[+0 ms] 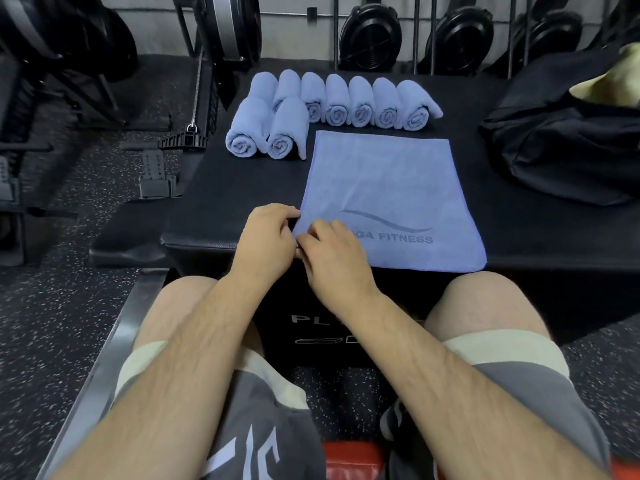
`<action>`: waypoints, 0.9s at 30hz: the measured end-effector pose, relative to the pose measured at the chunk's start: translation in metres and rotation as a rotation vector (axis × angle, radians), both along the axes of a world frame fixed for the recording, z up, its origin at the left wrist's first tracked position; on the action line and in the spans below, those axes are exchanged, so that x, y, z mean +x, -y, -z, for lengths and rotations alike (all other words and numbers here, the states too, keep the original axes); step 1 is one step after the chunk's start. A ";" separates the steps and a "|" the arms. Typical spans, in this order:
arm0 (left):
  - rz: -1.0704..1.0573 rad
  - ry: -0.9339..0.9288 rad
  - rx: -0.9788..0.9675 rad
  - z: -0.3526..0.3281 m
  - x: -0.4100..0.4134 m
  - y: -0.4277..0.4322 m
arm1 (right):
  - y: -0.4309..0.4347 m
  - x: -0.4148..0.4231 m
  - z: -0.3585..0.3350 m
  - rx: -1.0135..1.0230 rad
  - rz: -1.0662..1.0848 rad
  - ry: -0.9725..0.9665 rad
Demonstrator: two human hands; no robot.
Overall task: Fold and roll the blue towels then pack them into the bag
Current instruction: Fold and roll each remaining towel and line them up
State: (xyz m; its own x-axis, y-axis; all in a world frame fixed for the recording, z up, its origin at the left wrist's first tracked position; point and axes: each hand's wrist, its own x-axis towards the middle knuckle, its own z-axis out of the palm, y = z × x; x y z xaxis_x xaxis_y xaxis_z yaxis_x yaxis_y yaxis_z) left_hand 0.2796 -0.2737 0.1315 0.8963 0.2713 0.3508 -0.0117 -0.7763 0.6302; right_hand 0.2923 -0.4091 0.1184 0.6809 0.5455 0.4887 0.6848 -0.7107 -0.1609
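A flat blue towel [388, 188] with a grey "FITNESS" logo lies spread on the black padded box [519, 237] in front of me. My left hand [266, 237] and my right hand [332, 251] meet at its near left corner, fingers pinching the towel's edge. Several rolled blue towels [346, 102] stand in a row at the far side of the box, with two more rolls [266, 133] in front of them on the left. A black bag [568, 147] sits open at the right, something pale yellow inside it.
Rowing machines [69, 46] and their black flywheels [370, 32] stand at the back and left on the speckled rubber floor [52, 323]. A footrest [156, 174] lies left of the box. My knees flank the box's near edge.
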 end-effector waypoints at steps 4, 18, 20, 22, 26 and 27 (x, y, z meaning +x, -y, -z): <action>-0.040 0.044 -0.033 0.000 0.001 0.003 | 0.005 0.003 -0.014 0.073 0.072 -0.147; 0.000 -0.291 -0.281 -0.037 0.126 0.016 | 0.030 0.010 -0.033 0.415 0.093 -0.493; -0.005 -0.325 -0.229 -0.036 0.152 0.016 | 0.033 0.010 -0.031 0.403 0.071 -0.482; -0.011 -0.350 -0.180 -0.036 0.176 0.017 | 0.037 0.012 -0.031 0.410 0.059 -0.481; 0.006 -0.413 0.039 -0.042 0.210 0.020 | 0.042 0.021 -0.031 0.465 0.057 -0.479; 0.009 -0.444 0.094 -0.045 0.214 0.020 | 0.041 0.023 -0.031 0.473 0.057 -0.489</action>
